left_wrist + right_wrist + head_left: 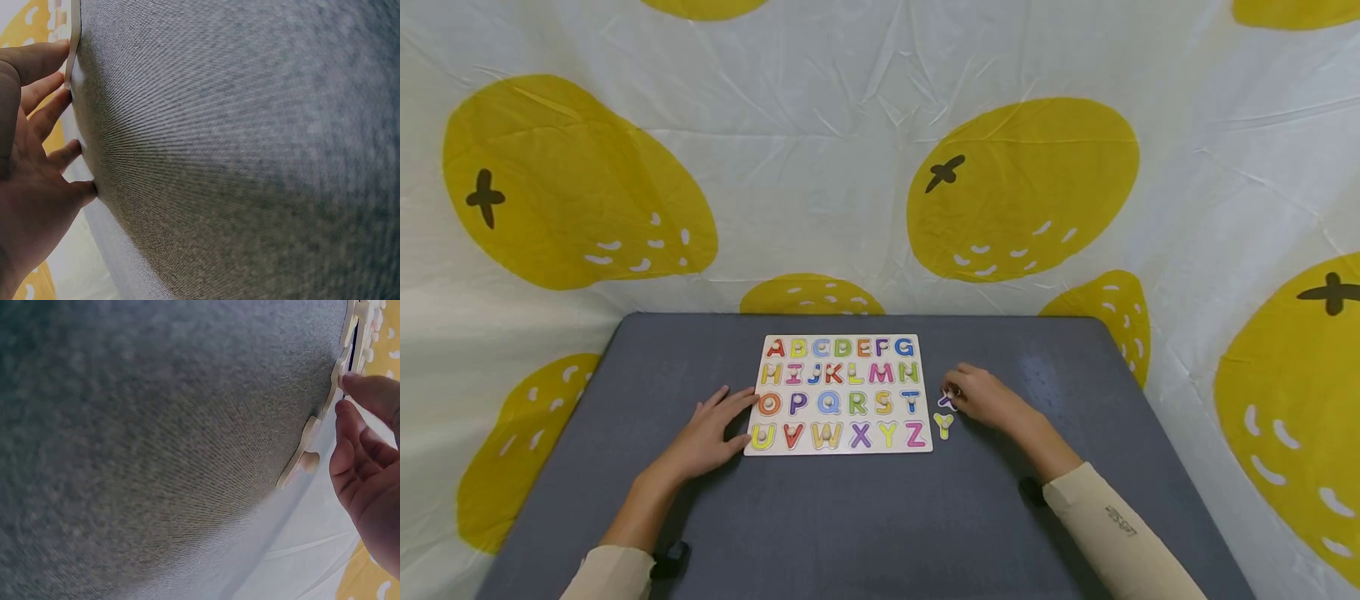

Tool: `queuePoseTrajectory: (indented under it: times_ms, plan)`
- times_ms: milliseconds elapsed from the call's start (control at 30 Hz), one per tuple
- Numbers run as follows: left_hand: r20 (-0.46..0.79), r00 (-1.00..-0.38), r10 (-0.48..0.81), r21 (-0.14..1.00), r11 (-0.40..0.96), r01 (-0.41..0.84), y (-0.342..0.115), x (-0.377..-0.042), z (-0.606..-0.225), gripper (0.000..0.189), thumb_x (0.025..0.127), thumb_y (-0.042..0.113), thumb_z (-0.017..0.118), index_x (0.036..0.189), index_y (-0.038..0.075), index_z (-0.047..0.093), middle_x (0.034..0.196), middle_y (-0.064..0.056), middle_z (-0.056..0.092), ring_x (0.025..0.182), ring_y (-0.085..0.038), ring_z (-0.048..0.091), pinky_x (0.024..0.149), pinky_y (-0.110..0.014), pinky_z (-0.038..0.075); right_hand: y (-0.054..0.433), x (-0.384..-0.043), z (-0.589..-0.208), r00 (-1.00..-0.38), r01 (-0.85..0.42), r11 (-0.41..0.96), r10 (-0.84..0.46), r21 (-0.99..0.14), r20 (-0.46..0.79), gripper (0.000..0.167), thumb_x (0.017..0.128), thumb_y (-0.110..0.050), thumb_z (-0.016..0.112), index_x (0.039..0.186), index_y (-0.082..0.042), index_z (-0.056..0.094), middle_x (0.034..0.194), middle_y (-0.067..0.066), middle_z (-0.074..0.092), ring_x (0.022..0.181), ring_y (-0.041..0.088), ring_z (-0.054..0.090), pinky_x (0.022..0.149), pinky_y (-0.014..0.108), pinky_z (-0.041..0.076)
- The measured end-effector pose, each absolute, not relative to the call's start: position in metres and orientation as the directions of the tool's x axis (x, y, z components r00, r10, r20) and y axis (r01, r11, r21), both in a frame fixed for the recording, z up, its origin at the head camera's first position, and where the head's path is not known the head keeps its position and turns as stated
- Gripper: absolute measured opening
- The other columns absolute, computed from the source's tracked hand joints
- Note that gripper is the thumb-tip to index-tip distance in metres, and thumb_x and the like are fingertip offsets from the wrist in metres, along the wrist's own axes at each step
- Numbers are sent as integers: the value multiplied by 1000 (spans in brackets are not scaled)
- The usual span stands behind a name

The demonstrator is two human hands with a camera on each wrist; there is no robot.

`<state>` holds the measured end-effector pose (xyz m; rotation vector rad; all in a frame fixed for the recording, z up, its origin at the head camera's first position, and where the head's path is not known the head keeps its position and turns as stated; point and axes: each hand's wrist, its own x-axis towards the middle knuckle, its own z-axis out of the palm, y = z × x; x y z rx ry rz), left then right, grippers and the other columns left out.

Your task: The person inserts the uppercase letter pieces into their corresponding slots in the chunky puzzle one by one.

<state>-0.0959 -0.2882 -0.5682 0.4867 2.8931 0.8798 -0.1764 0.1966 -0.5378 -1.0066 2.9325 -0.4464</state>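
A white alphabet puzzle board (872, 418) with colourful letters lies on the table. My left hand (711, 432) has its fingers spread, thumb and fingertips against the board's left edge; the left wrist view shows the thin board edge (74, 37) at the fingertips. Right of the board, my right hand (985, 400) pinches the knob of a purple letter X piece (947, 401), partly covered by the fingers. Just nearer me lies a yellow-green letter Y piece (943, 426) with its knob up. In the right wrist view, another knobbed piece (300, 459) lies beside the hand.
Most letters on the board carry knobs; the X (861, 435), Y (887, 434) and Z (914, 434) places look flat. The dark grey table (850, 525) ends at a white curtain (820, 208) with yellow fruit shapes.
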Motion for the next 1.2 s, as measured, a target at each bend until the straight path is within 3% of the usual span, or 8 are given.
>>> queuePoseTrajectory:
  times_ms: [167,300,433,700,1000,1200]
  plan:
    - [13,-948,317,557,785,270,-288,-94,-566,64,92,13,75,151,7,52,159,-19,46,150,-56,26,110,-85,15,197,-177,-540,-831,-547,793,-553,-269,60,16,90,-14,80,96,-5,68,85,4,58,75,15,52,67,34,49]
    - [10,-949,316,558,785,268,-288,-94,-565,63,92,13,75,151,7,52,160,-18,46,150,-56,25,110,-85,15,194,-177,-540,-841,-532,804,-539,-267,53,12,92,-12,77,89,-7,66,79,1,54,71,13,48,64,30,43]
    - [13,-948,317,559,784,270,-288,-94,-566,64,92,13,75,151,7,52,160,-18,45,150,-56,25,110,-85,14,191,-176,-539,-838,-538,799,-542,-268,67,10,93,-9,75,88,-8,67,79,1,56,70,12,49,63,30,45]
    - [11,-949,315,570,778,265,-288,-95,-568,65,92,13,75,152,7,51,160,-19,44,150,-57,24,110,-86,13,182,-176,-531,-795,-603,746,-594,-284,126,7,90,-8,77,91,-6,71,81,1,62,71,11,54,65,29,51]
    - [-7,-950,312,567,784,253,-289,-97,-566,64,93,13,74,152,8,50,161,-18,43,151,-55,22,111,-84,12,157,-171,-519,-769,-625,719,-634,-304,82,8,92,-11,77,94,-7,71,87,1,64,75,11,55,67,27,51]
    - [-24,-950,313,568,786,245,-290,-98,-568,65,93,12,73,153,8,49,162,-18,42,152,-55,20,112,-84,10,137,-165,-517,-717,-674,663,-694,-326,72,5,92,-10,76,94,-7,73,88,2,66,75,10,56,67,22,50]
